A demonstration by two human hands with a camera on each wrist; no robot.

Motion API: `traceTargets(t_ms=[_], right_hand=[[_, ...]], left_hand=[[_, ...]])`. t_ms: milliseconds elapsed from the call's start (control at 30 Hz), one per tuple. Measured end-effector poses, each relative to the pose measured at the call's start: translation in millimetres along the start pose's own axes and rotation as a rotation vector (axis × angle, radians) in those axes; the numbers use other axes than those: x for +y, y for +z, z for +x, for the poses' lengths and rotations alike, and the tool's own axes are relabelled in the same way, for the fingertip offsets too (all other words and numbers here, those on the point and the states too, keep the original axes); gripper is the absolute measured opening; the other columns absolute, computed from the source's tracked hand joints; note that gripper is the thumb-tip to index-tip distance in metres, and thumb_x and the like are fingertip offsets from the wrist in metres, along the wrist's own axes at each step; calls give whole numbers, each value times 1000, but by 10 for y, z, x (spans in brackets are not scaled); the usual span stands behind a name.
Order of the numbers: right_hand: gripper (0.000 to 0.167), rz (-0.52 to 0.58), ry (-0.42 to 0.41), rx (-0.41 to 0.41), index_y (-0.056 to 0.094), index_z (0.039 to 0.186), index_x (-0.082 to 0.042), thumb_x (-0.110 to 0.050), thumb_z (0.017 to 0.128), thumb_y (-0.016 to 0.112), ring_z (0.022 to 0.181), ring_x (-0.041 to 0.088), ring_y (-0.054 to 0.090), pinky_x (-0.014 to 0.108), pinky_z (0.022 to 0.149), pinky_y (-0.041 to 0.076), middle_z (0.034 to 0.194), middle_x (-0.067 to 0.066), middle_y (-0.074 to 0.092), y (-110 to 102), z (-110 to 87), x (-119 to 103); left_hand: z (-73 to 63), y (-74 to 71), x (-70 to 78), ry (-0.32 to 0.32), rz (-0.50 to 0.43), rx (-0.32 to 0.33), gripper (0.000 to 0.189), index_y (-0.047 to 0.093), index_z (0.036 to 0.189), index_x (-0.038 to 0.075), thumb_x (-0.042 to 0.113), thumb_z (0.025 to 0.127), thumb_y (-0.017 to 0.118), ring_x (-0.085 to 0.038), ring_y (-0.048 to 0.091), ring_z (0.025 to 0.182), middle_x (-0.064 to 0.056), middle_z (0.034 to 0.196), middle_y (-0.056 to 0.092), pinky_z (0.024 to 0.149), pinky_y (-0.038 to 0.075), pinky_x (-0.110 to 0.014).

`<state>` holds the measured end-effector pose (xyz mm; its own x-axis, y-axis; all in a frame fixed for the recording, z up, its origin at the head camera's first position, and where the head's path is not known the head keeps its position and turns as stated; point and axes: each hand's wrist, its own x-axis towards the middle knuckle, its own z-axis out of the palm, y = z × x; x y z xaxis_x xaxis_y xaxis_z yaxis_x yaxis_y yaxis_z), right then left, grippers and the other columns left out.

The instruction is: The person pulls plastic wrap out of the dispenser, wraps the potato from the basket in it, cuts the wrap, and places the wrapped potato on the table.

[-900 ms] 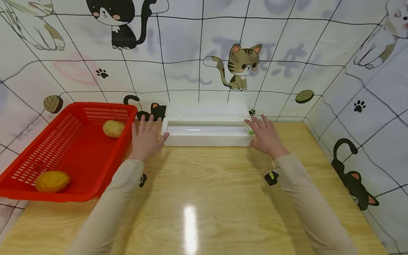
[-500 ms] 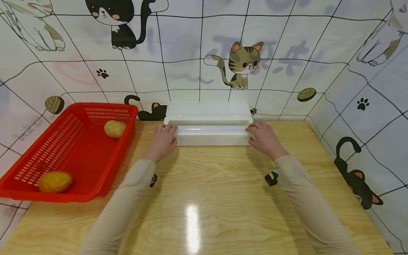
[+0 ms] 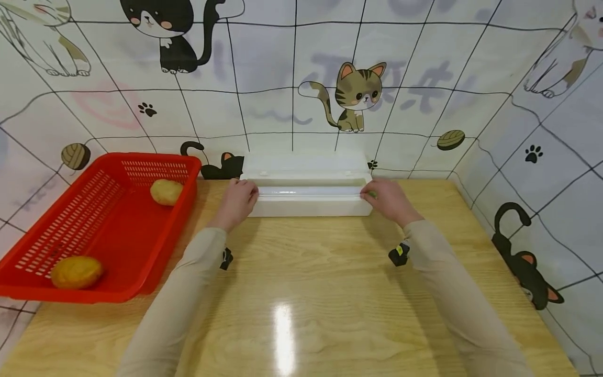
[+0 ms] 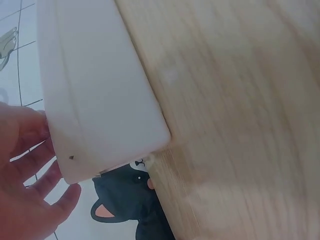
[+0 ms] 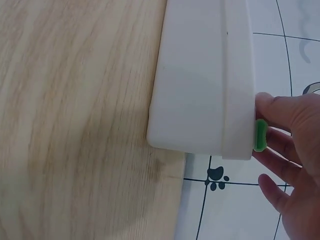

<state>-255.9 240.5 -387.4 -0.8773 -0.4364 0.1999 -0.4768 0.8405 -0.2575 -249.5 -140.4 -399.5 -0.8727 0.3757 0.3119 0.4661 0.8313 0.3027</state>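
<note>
A white cling film dispenser [image 3: 308, 208] lies at the back of the table, its lid [image 3: 306, 161] raised behind it. Clear film [image 3: 311, 191] stretches along the opening. My left hand [image 3: 235, 204] is at the left end of the opening, fingers curled, pinching the film's edge. At the other end my right hand [image 3: 390, 201] pinches the film with thumb and forefinger. A green slider [image 5: 260, 135] shows beside the right fingers in the right wrist view. In the left wrist view, the dispenser's wall [image 4: 100, 75] partly hides the left fingertips.
To the left stands a red plastic basket [image 3: 118, 230] with one potato [image 3: 166, 192] near its back and a yellower potato-like item [image 3: 77, 272] at its front. A cat-patterned wall covering [image 3: 268, 110] rises right behind the dispenser. The wooden table [image 3: 320, 283] extends toward me.
My left hand has moved right, from beside the dispenser onto its left end, and its spread fingers have curled. The right hand stayed at its end while its fingers closed into a pinch.
</note>
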Motion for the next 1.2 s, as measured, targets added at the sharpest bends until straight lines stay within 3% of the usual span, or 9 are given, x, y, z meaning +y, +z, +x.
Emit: traceTargets(t_ms=[100, 200, 400, 600, 800, 1067, 1200], right_hand=[[15, -24, -20, 5, 73, 96, 3, -10, 91, 67, 83, 32, 60, 47, 78, 47, 90, 13, 67, -20, 45, 5], [15, -49, -22, -10, 73, 97, 2, -10, 92, 66, 86, 32, 59, 50, 83, 45, 90, 11, 67, -36, 71, 7], [17, -12, -31, -77, 68, 97, -1, -16, 94, 60, 94, 34, 55, 58, 87, 39, 96, 12, 66, -36, 98, 42], [13, 65, -33, -101, 64, 93, -2, -15, 92, 62, 92, 32, 54, 53, 83, 41, 93, 12, 64, -32, 191, 89], [7, 136, 7, -108, 59, 96, -1, -8, 96, 59, 92, 33, 60, 49, 81, 45, 98, 16, 65, -71, 248, 61], [4, 244, 32, -40, 61, 96, -2, -6, 95, 60, 94, 33, 64, 47, 80, 47, 93, 13, 69, -129, 248, 88], [4, 302, 24, -9, 65, 95, -1, -2, 94, 61, 96, 33, 66, 47, 82, 49, 92, 13, 70, -164, 266, 120]], left_hand=[[32, -35, -19, -24, -11, -1, 8, 63, 90, -2, 3, 94, 59, -34, 51, 85, -15, 85, 64, 86, 39, -43], [54, -61, -27, -60, -16, -29, 9, 64, 94, -2, 4, 95, 58, -35, 49, 89, -16, 89, 64, 82, 41, -43], [102, -55, -70, -92, -65, -47, 9, 63, 94, -4, 2, 95, 57, -36, 49, 90, -17, 89, 64, 81, 42, -44], [180, -56, -171, -73, -121, -30, 8, 61, 93, -7, -2, 95, 55, -37, 51, 86, -20, 89, 63, 84, 41, -46], [239, -119, -184, -103, -141, -57, 8, 61, 96, -7, -1, 96, 55, -35, 51, 85, -21, 91, 61, 84, 44, -44], [307, -163, -225, -69, -150, -15, 7, 60, 95, -8, -3, 95, 56, -34, 54, 82, -22, 89, 59, 80, 48, -43], [345, -216, -221, -94, -190, -22, 9, 60, 95, -8, -1, 96, 55, -33, 55, 79, -21, 87, 60, 79, 49, -42]])
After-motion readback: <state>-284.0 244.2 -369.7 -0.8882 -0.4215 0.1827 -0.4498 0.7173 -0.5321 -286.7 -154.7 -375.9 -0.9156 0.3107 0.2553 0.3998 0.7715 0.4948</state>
